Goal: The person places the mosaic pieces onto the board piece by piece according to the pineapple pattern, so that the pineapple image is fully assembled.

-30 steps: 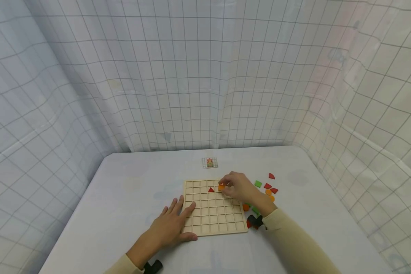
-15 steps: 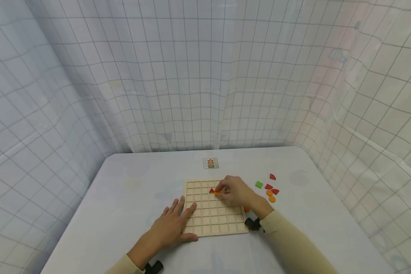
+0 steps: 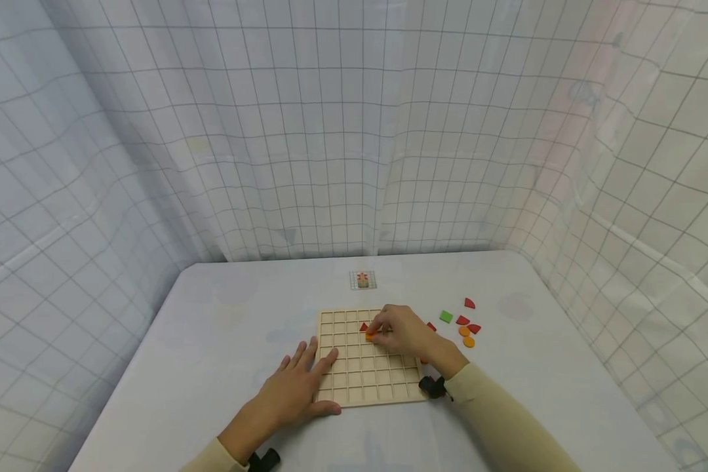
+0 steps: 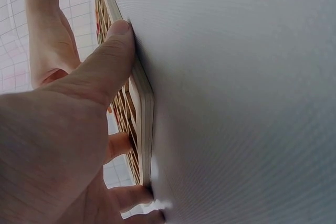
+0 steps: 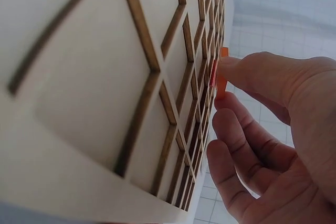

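In the head view a pale wooden grid board (image 3: 368,395) lies on the white table. My right hand (image 3: 410,333) pinches a small orange tile (image 3: 369,337) between thumb and index finger, over the board's upper middle; the right wrist view shows this orange tile (image 5: 223,81) tilted on edge at the grid. Whether it is seated in a cell cannot be told. A red triangle (image 3: 364,326) sits in a cell just beyond it. My left hand (image 3: 292,387) rests with spread fingers at the board's left edge, thumb along the near corner (image 4: 147,95).
Right of the board lie loose pieces: a green square (image 3: 446,316), several red quarter-circles (image 3: 469,303) and orange discs (image 3: 469,342). Others are partly hidden under my right forearm. A small picture card (image 3: 362,280) lies beyond the board. Gridded white curtains (image 3: 307,164) surround the table.
My right hand has carried the orange tile leftward and a little nearer to me, from right of the red triangle to just below it. The left hand stays put.
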Demonstrator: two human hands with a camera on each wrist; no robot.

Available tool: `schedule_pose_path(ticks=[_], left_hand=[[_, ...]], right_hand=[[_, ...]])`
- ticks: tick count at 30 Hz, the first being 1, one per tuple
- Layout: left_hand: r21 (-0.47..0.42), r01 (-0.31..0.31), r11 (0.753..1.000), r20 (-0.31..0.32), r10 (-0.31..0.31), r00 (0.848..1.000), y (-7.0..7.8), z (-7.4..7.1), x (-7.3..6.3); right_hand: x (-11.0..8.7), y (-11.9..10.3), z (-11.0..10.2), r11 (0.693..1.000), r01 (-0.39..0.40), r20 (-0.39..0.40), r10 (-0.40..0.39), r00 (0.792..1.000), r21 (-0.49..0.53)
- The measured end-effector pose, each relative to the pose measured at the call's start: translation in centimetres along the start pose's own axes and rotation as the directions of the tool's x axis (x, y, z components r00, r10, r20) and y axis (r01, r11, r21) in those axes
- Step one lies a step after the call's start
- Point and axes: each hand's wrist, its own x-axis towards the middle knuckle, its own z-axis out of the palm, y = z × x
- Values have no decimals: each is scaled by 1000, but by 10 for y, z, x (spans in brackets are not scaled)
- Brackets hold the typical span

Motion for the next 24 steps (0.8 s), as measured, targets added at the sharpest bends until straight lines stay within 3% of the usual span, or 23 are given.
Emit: schedule_pose_path(ticks=[24], left_hand=[[-11,-5,1000,-10,5,1000,0,0,-2]], right_hand=[[4,-6,4,1000,-2,24,1,1000,9]])
